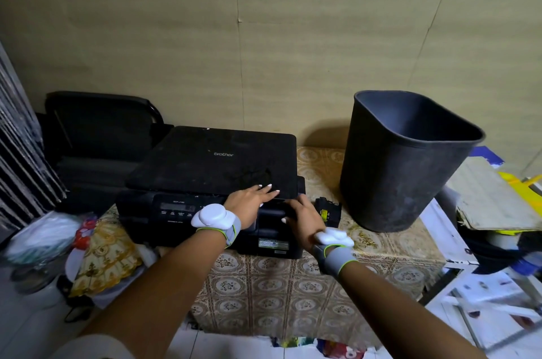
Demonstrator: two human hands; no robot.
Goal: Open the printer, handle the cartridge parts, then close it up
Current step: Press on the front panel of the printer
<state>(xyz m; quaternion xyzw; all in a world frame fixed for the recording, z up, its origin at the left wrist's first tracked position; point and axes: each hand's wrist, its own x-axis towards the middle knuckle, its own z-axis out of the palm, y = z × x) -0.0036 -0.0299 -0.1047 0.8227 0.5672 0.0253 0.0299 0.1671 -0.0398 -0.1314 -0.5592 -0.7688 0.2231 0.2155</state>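
A black Brother printer (205, 171) sits on a table with a patterned cloth (287, 285), its top lid down. My left hand (252, 200) lies flat with straight fingers on the lid's front right corner. Just to its right, my right hand (305, 218) rests on the printer's front right part below the lid edge, fingers reaching under the edge; their tips are hidden. A small black cartridge part (328, 212) with a yellow label stands on the cloth right beside the printer, behind my right hand.
A tall dark bin (404, 171) stands on the table to the right. A black chair (99, 130) is behind the printer at left. Bags and cloth (96, 253) are piled at the left; cardboard and boxes (492, 194) lie on white furniture at the right.
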